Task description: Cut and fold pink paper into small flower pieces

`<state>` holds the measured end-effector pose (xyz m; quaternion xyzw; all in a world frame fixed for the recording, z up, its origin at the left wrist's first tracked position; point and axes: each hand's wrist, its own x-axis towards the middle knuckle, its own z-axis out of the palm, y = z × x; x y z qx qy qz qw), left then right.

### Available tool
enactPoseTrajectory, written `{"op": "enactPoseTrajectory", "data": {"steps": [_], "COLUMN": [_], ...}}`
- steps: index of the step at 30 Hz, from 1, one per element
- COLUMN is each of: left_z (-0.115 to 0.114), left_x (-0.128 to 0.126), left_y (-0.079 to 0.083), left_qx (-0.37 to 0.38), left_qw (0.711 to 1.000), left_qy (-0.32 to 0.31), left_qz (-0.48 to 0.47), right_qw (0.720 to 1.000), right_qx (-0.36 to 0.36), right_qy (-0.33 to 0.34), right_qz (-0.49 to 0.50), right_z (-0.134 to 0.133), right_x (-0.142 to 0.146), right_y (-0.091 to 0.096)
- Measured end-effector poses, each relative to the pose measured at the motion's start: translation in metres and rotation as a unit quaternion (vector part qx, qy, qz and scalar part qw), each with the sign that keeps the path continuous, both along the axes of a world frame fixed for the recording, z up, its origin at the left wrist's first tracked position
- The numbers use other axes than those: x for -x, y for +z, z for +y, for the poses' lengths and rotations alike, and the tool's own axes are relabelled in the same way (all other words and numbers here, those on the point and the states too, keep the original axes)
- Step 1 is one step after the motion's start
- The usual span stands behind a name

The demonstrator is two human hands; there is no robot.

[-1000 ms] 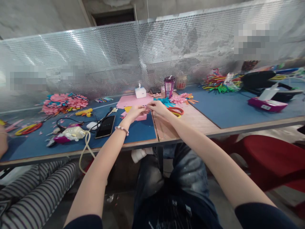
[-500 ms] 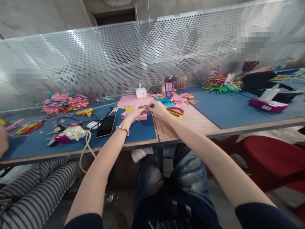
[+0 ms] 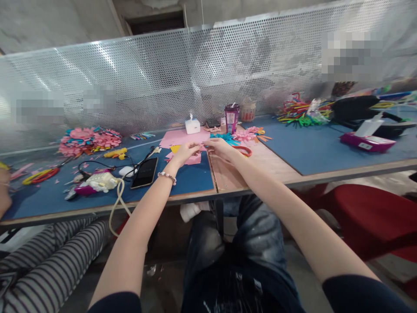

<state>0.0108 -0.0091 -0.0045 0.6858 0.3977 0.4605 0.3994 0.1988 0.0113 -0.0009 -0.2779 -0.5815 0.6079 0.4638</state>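
Note:
My left hand [image 3: 188, 153], with a beaded bracelet on its wrist, is closed in a pinch over the pink paper sheets [image 3: 194, 160]. Between its fingertips and those of my right hand [image 3: 220, 148] shows a small piece of pink paper [image 3: 203, 147]. Both sets of fingertips nearly meet at it, and its shape is mostly hidden. Scissors with red and yellow handles [image 3: 245, 151] lie partly behind my right wrist. Yellow paper [image 3: 175, 148] pokes out behind my left hand. Blue and pink fringed paper [image 3: 246, 134] sits just beyond my right hand.
A purple cup [image 3: 232, 118], a tissue pack [image 3: 192, 126] and a large pink sheet [image 3: 167, 138] stand or lie toward the perforated metal screen [image 3: 156, 82]. On the left are a phone [image 3: 145, 173], cables and a fringed paper pile [image 3: 87, 141]. Another person's hand [image 3: 4, 191] shows far left.
My right hand has shifted slightly right and lower, its fingers now straighter, and its forearm covers more of the scissors. My left hand stays nearly in place.

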Motion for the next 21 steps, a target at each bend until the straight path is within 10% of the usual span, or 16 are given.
{"op": "enactPoseTrajectory", "data": {"steps": [21], "left_z": [-0.0095], "left_x": [-0.0040], "left_y": [0.0071], "left_qx": [0.060], "left_qw": [0.998], "left_qy": [-0.023], "left_qz": [-0.023], "right_qw": [0.992], "right_qx": [-0.101], "right_qy": [0.003], "right_qz": [-0.071], "right_z": [0.0058], "right_x": [-0.0021], "right_y": [-0.0061]}}
